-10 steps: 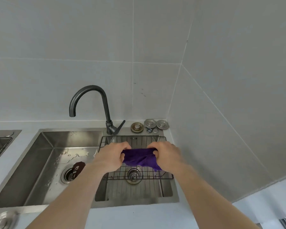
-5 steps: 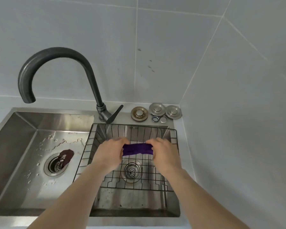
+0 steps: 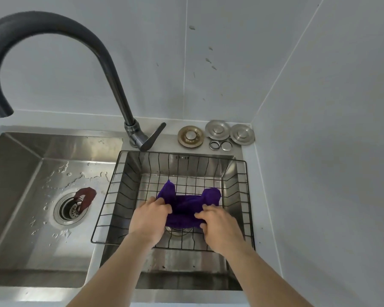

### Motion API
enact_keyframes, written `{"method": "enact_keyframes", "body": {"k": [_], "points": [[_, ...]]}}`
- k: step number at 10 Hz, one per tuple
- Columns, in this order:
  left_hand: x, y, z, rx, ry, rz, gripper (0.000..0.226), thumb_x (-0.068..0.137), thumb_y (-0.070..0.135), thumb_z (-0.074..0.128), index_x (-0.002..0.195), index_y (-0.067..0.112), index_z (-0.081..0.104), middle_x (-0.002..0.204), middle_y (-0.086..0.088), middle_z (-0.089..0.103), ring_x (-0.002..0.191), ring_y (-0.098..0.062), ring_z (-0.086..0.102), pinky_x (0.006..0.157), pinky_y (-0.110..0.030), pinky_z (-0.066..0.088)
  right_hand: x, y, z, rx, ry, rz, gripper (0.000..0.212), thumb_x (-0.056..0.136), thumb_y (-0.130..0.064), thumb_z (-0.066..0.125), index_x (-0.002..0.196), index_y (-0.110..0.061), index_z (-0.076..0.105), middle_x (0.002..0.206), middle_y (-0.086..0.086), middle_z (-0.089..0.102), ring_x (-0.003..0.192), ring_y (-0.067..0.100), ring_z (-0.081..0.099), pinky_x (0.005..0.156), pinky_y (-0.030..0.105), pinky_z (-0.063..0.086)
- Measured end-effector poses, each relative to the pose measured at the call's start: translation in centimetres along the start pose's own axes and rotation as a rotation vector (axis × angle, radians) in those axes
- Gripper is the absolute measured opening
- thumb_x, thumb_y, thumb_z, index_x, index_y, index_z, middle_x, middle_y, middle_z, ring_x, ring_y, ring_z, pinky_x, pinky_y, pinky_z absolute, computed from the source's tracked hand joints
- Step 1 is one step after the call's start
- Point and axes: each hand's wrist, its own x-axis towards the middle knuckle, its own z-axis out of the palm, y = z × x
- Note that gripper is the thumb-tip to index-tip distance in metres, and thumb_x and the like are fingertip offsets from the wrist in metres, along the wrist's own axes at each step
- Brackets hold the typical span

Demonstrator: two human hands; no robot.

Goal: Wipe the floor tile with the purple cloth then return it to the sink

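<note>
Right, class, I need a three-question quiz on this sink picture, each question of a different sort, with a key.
1. True or false: the purple cloth lies in the left basin.
2. Which holds the cloth? A) left hand only B) right hand only C) both hands
3. Fill in: the cloth sits inside a wire ____ in the right basin.

Key
1. False; it is in the right basin, under both hands.
2. C
3. basket
</note>
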Motion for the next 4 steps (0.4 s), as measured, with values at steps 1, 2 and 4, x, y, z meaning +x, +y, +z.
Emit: {"method": "enact_keyframes", "body": {"k": [1,2,4], "points": [[-0.1,-0.1,-0.3,-0.042,-0.061,-0.004,0.034,0.099,0.026,0.05,0.13,0.034,0.062,0.125,0.01,0.063,0.119,-0.018,0.051,0.1,-0.033,0.045,-0.3,0.1,0.1,-0.01,-0.063,0.021,0.037,0.104,-0.032,0.049,0.14,-0.029,0.057,0.156,0.001,0.046,0.146,0.024,0.037,0.114,0.043,0.041],[-0.9,-0.4,-1.0,-0.057,-0.16,0.005,0.039,0.101,0.038,0.045,0.14,0.035,0.054,0.139,0.01,0.058,0.132,-0.017,0.044,0.11,-0.036,0.036,-1.0,-0.3,-0.2,-0.034,-0.089,0.041,0.039,0.104,-0.041,0.045,0.136,-0.027,0.06,0.15,0.006,0.052,0.142,0.027,0.042,0.113,0.045,0.041],[-4.7,-0.8,-3.0,-0.074,-0.196,0.021,0.059,0.101,0.057,0.031,0.156,0.035,0.028,0.165,0.006,0.028,0.155,-0.019,0.014,0.127,-0.043,0.008,-4.1,-2.5,-2.5,-0.033,0.0,0.066,0.042,0.102,-0.044,0.048,0.138,-0.025,0.057,0.141,0.005,0.059,0.132,0.023,0.051,0.108,0.04,0.044]]}}
